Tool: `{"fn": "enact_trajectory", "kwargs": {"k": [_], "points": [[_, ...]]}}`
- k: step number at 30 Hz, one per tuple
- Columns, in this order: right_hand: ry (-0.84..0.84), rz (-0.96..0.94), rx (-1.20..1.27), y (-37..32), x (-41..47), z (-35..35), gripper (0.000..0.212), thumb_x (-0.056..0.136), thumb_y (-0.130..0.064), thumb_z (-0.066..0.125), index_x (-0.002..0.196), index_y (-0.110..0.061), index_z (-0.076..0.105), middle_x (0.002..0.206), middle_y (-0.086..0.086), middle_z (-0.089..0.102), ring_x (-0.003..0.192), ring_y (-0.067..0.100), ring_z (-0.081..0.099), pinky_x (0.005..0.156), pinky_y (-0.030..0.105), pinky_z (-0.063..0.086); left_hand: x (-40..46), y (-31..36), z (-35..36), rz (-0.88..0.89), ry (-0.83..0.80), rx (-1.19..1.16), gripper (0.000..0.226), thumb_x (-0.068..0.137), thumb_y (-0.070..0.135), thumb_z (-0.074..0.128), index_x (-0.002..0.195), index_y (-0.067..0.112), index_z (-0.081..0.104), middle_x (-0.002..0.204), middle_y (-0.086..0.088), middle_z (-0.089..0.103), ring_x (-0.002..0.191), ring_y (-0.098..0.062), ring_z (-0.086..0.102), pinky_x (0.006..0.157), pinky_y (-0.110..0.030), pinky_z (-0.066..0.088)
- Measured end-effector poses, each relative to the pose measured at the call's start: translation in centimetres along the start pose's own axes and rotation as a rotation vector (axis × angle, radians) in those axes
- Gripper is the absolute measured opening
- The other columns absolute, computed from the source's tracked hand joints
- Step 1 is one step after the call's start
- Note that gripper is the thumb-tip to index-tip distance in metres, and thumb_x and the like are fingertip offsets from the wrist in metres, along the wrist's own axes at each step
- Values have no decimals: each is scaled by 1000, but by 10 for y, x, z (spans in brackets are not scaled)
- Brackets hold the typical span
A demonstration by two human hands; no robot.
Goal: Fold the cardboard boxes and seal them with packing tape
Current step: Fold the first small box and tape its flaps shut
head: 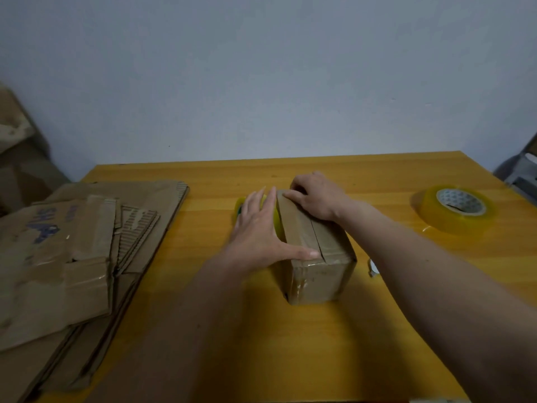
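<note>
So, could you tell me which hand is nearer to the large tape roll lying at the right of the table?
Right. The right hand rests on the box's far end, closer to the tape roll; the left hand presses the box's opposite, left side.

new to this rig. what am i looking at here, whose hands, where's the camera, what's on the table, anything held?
There is no robot here: a person works with two bare hands, and the single picture comes from a wide-angle camera worn on the head, looking forward and down.

On the yellow wooden table stands a small cardboard box, flaps folded shut, with glossy tape over its top. The left hand lies flat against the box's left side, thumb pressing on the top near the seam. The right hand presses on the far end of the top, fingers bent over the edge.

A tape roll lies at the right. Something yellow, likely a second roll, peeks out behind the left hand. A stack of flattened boxes lies at the left. Nothing is lifted.
</note>
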State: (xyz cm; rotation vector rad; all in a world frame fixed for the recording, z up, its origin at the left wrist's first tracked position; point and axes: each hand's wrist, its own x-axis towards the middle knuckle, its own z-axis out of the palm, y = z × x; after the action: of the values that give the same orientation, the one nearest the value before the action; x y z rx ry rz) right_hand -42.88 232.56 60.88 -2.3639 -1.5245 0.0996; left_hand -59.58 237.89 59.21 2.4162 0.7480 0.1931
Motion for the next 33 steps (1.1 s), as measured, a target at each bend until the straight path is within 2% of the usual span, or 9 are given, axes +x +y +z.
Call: {"fn": "enact_trajectory", "kwargs": {"k": [4,8,11,14,17,21,24,28,33], "points": [[-20,75,-4,3,8,6,45,97,-54,36,69,-22,50,82,3,57,89,28,56,64,32,33,0,-2,0,-1,2,2,148,37,80,72,151,36,-11,159,14,-14,145,-9,-19,120,-52,8],[-50,147,-125,-1,15,8,60,95,-63,22,64,-22,52,78,1,56,83,26,57,61,31,34,0,-1,0,-11,7,7,149,36,82,71,150,37,-13,159,15,-13,145,-9,-18,119,-53,9],[-163,198,-132,-7,13,4,63,93,-67,20,92,-23,65,109,9,63,106,28,55,78,37,43,-2,-1,0,-27,20,26,149,36,83,69,151,37,-13,159,15,-12,145,-10,-16,120,-52,9],[-142,87,-41,-4,-13,-5,59,98,-55,27,148,-25,30,158,5,20,145,25,13,115,41,14,-4,-2,0,-45,44,5,149,36,83,71,151,36,-11,159,14,-10,146,-12,-15,120,-51,9],[44,-52,125,2,-67,-8,55,98,-48,33,148,-26,30,157,-3,21,144,17,11,115,30,6,-5,-2,-1,-47,70,-18,148,38,80,73,152,33,-9,160,11,-7,146,-14,-12,120,-49,10],[-21,-177,130,3,-134,1,76,80,-73,29,147,-36,30,156,-20,13,144,3,-1,114,24,5,-11,-5,-13,-47,25,-101,146,38,75,75,154,34,-4,160,9,-3,147,-15,-5,119,-46,13],[43,-174,116,9,-145,11,67,84,-61,40,145,-38,29,153,-24,12,144,3,-3,112,15,3,-17,-15,-29,-104,99,-279,128,51,62,80,153,35,8,159,2,19,144,-21,20,109,-41,29],[51,-103,184,4,-135,11,59,89,-46,53,144,-34,35,153,-20,18,146,9,3,115,25,11,-21,-23,-39,-94,401,-521,88,77,10,79,150,20,29,122,-10,64,108,-17,62,96,-34,49],[4,-28,82,-7,-133,3,67,87,-62,46,147,-38,27,156,-17,16,145,7,3,115,28,9,-39,-23,-36,-101,592,-464,80,77,0,77,145,23,40,81,11,67,75,2,62,62,-3,45]]}}
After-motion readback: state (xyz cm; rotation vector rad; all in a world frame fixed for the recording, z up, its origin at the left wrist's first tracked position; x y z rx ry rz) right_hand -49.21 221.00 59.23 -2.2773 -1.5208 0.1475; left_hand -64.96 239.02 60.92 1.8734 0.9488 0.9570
